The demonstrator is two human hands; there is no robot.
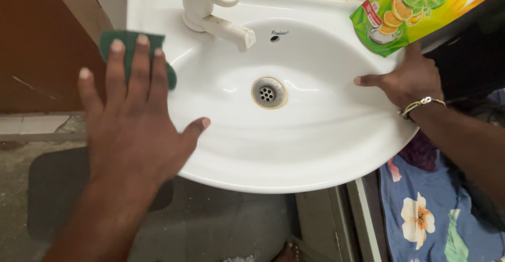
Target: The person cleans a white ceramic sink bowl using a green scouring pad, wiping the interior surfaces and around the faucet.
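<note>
1. Head view: the left hand lies spread flat, fingers pressing a green pad onto the sink rim at the far left.
2. The white tap stands at the far middle; the drain sits open in the basin's centre.
3. The right hand pinches a green-yellow pouch held tilted over the right rim.
4. Risks, as I judge them: the tilted pouch could spill too much; the flat hand could slide on the wet rim and lose the pad.
5. Count: one pad, one tap, one drain, one pouch, two hands.
</note>
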